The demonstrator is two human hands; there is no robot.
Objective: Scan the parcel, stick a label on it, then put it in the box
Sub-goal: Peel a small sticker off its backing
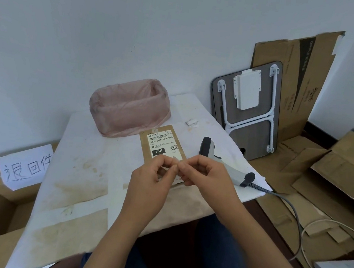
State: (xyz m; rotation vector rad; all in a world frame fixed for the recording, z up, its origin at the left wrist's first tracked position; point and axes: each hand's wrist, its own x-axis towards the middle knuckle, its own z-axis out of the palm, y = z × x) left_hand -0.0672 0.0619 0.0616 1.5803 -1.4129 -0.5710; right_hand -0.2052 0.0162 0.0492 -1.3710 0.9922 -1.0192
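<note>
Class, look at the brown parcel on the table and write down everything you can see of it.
The parcel is a flat, brown, paper-like envelope lying face up on the white-covered table, just in front of the pink-lined bin and left of the scanner. A white shipping label with a barcode, a QR code, printed codes and a black "15H" block covers its upper part. Its near end is hidden behind the left hand and right hand; whether they touch it is unclear.
</note>
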